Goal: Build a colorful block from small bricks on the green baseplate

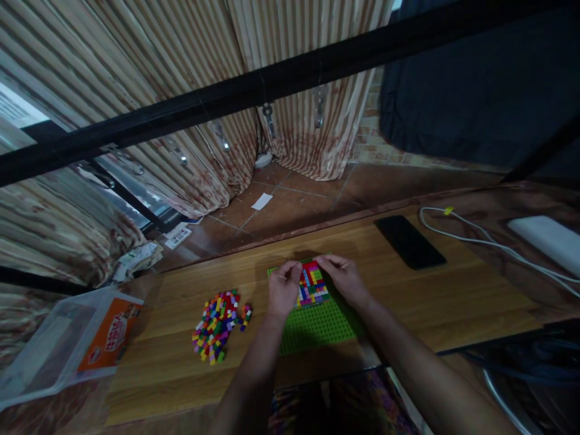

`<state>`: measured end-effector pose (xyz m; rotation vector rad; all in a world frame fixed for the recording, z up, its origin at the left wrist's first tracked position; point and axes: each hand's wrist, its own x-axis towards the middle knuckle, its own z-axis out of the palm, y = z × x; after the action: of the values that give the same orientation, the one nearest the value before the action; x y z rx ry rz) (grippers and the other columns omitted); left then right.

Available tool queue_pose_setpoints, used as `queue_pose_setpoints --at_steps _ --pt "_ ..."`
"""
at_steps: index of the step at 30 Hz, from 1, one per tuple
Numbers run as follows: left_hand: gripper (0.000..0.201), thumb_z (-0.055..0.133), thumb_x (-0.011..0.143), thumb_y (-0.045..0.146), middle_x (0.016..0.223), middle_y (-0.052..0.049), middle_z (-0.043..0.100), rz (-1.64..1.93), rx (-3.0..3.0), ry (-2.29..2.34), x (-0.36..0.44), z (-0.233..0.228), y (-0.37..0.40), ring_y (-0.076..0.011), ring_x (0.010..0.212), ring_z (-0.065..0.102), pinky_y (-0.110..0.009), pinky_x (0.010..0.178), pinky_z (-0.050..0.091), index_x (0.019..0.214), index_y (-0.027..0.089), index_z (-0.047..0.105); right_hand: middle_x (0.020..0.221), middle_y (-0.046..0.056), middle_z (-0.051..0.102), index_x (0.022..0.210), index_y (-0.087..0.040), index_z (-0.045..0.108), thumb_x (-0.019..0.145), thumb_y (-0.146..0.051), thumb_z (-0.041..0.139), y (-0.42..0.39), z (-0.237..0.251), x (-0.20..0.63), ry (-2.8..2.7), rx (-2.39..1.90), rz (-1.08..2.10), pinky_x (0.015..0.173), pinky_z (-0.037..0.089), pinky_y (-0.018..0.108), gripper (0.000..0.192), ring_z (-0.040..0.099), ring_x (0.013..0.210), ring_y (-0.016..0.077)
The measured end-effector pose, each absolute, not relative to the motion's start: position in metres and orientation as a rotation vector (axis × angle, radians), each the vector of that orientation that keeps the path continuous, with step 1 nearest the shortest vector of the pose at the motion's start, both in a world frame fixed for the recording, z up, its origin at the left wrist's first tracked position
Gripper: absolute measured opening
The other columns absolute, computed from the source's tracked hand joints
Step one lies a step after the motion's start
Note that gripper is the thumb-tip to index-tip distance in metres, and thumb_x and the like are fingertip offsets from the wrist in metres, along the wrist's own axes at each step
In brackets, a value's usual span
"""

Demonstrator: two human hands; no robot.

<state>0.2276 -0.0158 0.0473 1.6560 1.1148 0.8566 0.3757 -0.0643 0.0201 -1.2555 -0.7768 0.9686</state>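
Note:
A green studded baseplate point(317, 326) lies on the wooden table point(181, 362) in front of me. A patch of small coloured bricks point(312, 285) covers its far part. My left hand point(283, 292) rests on the plate's far left, fingers pinched together at the patch's edge. My right hand point(343, 276) is on the far right of the patch, fingers curled down onto the bricks. Whether either hand pinches a brick is too small to tell. A loose pile of coloured bricks point(219, 325) lies on the table to the left of my left hand.
A clear plastic tub with an orange label point(77, 344) stands at the table's left edge. A black phone point(410, 241) lies at the back right, with a white cable point(480, 241) and a white flat device point(546, 238) further right. Striped curtains and a black bar are beyond.

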Motion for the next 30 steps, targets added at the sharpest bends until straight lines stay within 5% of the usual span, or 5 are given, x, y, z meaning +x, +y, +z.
queue_pose_setpoints --at_steps 30 --pt "0.019 0.062 0.078 0.031 0.063 0.002 0.063 0.981 1.51 1.121 0.2323 0.0469 -0.0175 -0.0103 0.057 0.053 -0.02 0.056 0.042 0.07 0.016 0.07 0.069 0.001 0.07 0.075 -0.018 0.075 0.073 -0.048 0.071 -0.0618 0.0143 0.3692 -0.774 -1.257 0.893 0.062 0.047 0.027 0.03 0.06 0.063 0.0151"
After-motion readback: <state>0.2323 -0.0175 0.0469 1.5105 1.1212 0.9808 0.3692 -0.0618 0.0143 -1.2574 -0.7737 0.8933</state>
